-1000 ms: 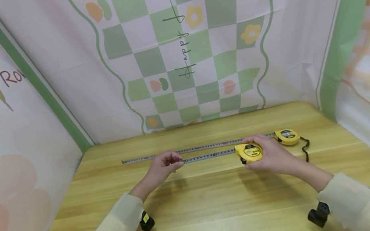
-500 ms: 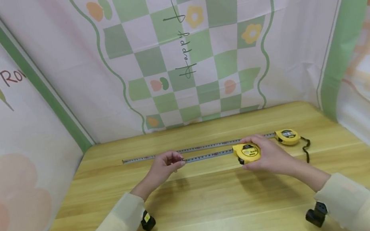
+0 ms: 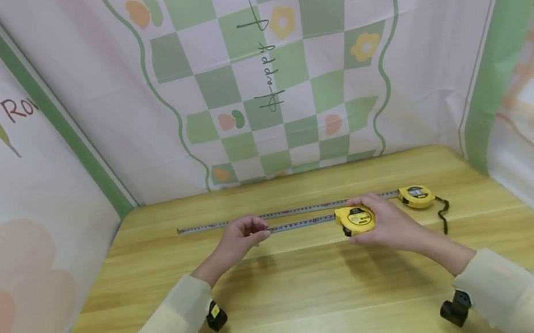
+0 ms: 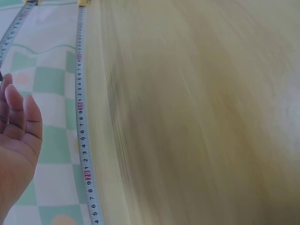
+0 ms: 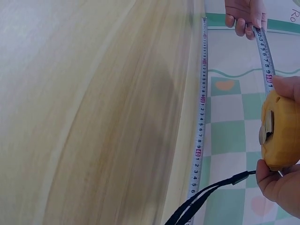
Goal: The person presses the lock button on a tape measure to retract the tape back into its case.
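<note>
Less blade [image 3: 302, 223] is shown between the hands than a second ago; both have been brought slightly inward. Its free end is pinched by the left hand [image 3: 239, 238]; the yellow case [image 3: 357, 219] is gripped by the right hand [image 3: 386, 221], thumb and fingers set at opposite edges. Beyond both hands, the other tape [image 3: 415, 196] is laid on the counter [image 3: 311, 311], its strip [image 3: 300, 209] drawn out. The case can be judged hard, fairly light and best held around its rounded edges. The blade is likely thin, springy and easily kinked; recoil should be expected, so its end is best pinched firmly.
</note>
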The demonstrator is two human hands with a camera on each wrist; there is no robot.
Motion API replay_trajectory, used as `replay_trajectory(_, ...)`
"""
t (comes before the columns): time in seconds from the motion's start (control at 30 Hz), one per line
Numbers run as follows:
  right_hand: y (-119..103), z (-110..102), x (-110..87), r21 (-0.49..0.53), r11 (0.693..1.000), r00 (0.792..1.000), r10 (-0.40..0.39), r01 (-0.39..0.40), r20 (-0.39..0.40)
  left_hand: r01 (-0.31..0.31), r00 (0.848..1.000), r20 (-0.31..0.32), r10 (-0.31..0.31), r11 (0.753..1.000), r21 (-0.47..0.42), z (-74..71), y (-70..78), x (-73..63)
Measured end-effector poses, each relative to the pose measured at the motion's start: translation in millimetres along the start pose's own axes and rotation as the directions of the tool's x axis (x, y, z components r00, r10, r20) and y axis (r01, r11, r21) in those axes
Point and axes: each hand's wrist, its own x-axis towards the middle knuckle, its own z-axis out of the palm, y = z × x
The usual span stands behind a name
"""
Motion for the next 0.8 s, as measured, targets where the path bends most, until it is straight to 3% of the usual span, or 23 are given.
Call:
replay_trajectory(0.47, -2.1, 0.3, 0.1, 0.014, 1.000, 1.000, -0.011, 0.011, -0.001, -0.029, 0.999, 0.016, 0.029, 1.000, -0.007, 4.0, 5.1, 0.6)
replay_trajectory(0.8, -1.4, 3.6, 0.7, 0.014, 1.000, 1.000, -0.005, 0.005, 0.004, -0.015, 1.000, 0.024, 0.016, 1.000, -0.010, 7.0, 6.3, 2.1)
